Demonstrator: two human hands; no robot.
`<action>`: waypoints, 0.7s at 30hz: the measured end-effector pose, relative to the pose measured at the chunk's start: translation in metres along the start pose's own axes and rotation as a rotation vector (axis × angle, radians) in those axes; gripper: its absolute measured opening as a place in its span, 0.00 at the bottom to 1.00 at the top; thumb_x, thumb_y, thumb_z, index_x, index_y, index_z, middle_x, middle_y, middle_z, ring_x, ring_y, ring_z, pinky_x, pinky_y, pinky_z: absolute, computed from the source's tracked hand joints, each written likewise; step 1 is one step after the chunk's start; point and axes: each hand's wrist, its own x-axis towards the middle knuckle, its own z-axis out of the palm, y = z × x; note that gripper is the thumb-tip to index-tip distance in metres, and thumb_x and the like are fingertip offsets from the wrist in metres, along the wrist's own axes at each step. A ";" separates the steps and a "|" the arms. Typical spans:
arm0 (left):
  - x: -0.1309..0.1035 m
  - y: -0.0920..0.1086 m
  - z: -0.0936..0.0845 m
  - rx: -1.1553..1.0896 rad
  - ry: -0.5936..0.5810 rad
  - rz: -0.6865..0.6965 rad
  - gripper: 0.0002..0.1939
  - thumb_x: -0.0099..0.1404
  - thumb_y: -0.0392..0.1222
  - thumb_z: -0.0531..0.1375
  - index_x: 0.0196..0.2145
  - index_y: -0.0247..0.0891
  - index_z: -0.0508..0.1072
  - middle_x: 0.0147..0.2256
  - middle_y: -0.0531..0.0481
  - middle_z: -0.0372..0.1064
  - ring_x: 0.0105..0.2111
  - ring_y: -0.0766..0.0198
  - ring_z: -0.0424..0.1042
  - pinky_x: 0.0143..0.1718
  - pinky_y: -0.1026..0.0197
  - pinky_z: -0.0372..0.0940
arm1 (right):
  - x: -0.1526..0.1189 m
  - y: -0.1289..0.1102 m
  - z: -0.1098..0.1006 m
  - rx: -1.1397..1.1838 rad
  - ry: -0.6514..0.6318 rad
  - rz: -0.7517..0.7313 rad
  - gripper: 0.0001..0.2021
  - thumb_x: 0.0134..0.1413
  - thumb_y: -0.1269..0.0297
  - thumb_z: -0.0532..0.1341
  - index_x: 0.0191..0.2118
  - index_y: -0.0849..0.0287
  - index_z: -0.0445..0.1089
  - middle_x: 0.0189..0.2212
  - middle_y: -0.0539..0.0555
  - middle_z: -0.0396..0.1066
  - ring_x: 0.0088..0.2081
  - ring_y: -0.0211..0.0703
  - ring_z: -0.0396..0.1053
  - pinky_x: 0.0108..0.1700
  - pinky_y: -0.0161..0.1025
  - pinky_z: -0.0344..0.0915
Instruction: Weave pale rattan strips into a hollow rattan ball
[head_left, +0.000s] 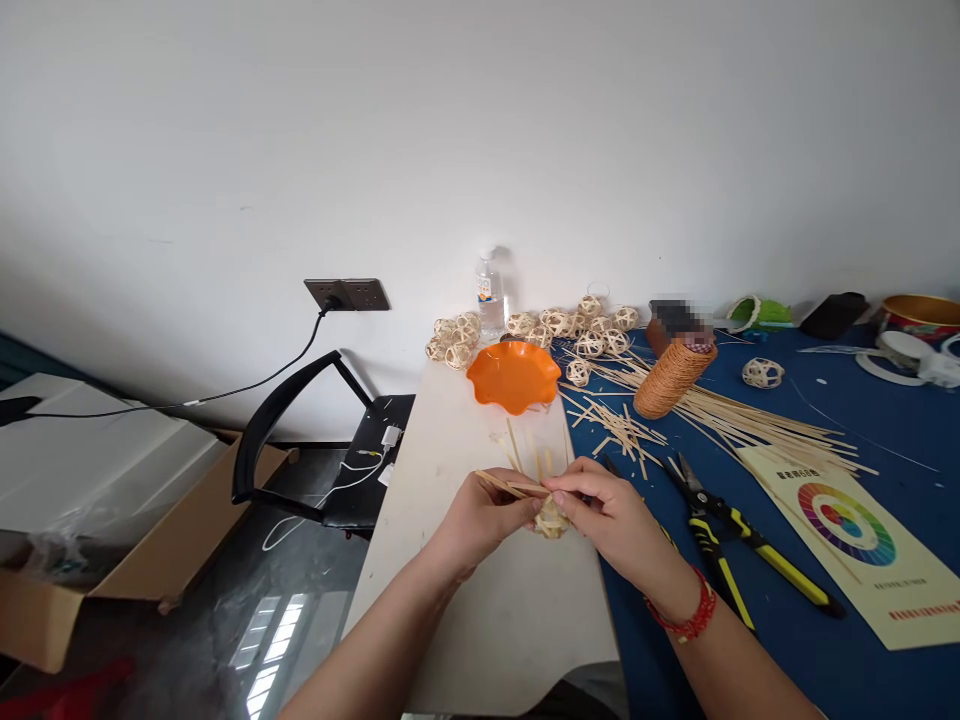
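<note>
A small ball woven from pale bamboo strips (552, 522) is between my two hands, above the white board (480, 600). Several loose strip ends (513, 440) stick out from it, away from me and to the left. My left hand (487, 510) is closed on the ball's left side, its thumb pressed on the strips. With thumb and index finger together, my right hand (604, 510) pinches a strip at the ball's upper right. The fingers hide part of the weave. Just beyond my hands lies an orange wavy-edged plate (514, 378).
Finished woven balls (559, 322) and a water bottle (490, 290) line the wall. On the blue mat lie cut strips (619, 425), long strips (765, 425), yellow-black shears (724, 525), an orange cord roll (671, 380) and a colour-wheel booklet (847, 540). A black chair (352, 480) stands left.
</note>
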 end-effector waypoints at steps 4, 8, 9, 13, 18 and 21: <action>0.000 -0.001 0.001 -0.013 -0.003 0.014 0.11 0.56 0.43 0.71 0.34 0.33 0.84 0.29 0.45 0.78 0.28 0.64 0.71 0.30 0.64 0.65 | 0.000 -0.001 0.000 0.005 -0.002 0.010 0.11 0.60 0.59 0.62 0.41 0.54 0.81 0.33 0.52 0.66 0.30 0.38 0.68 0.30 0.35 0.67; 0.000 -0.001 0.000 -0.050 0.010 0.018 0.12 0.56 0.44 0.71 0.31 0.32 0.81 0.27 0.47 0.76 0.26 0.66 0.71 0.30 0.64 0.66 | 0.000 0.001 0.000 0.015 -0.003 0.018 0.10 0.59 0.61 0.62 0.40 0.54 0.81 0.33 0.51 0.66 0.31 0.38 0.68 0.32 0.36 0.67; 0.000 -0.001 0.000 -0.059 0.022 0.018 0.13 0.56 0.46 0.71 0.30 0.32 0.80 0.26 0.47 0.75 0.26 0.66 0.72 0.31 0.63 0.67 | 0.000 0.002 0.000 0.010 -0.006 0.016 0.10 0.59 0.61 0.62 0.40 0.54 0.81 0.33 0.51 0.66 0.32 0.39 0.68 0.32 0.36 0.66; 0.000 -0.001 0.000 -0.077 0.076 0.006 0.17 0.58 0.51 0.69 0.29 0.32 0.76 0.25 0.47 0.76 0.24 0.64 0.73 0.31 0.60 0.69 | 0.000 0.001 -0.001 0.009 -0.024 0.009 0.09 0.60 0.62 0.62 0.40 0.53 0.81 0.32 0.51 0.65 0.32 0.39 0.67 0.33 0.37 0.66; 0.000 -0.001 -0.002 -0.048 0.067 0.005 0.15 0.58 0.49 0.68 0.29 0.33 0.74 0.25 0.48 0.75 0.24 0.64 0.73 0.31 0.60 0.69 | -0.002 -0.002 -0.004 0.092 -0.053 0.034 0.09 0.60 0.62 0.62 0.42 0.53 0.80 0.34 0.50 0.65 0.27 0.35 0.64 0.29 0.36 0.64; -0.001 0.000 -0.002 -0.036 0.057 0.010 0.13 0.58 0.47 0.68 0.30 0.33 0.74 0.24 0.50 0.73 0.24 0.64 0.73 0.30 0.61 0.68 | -0.003 -0.003 -0.006 0.125 -0.074 0.039 0.08 0.61 0.63 0.61 0.41 0.54 0.78 0.34 0.49 0.65 0.26 0.33 0.64 0.30 0.36 0.64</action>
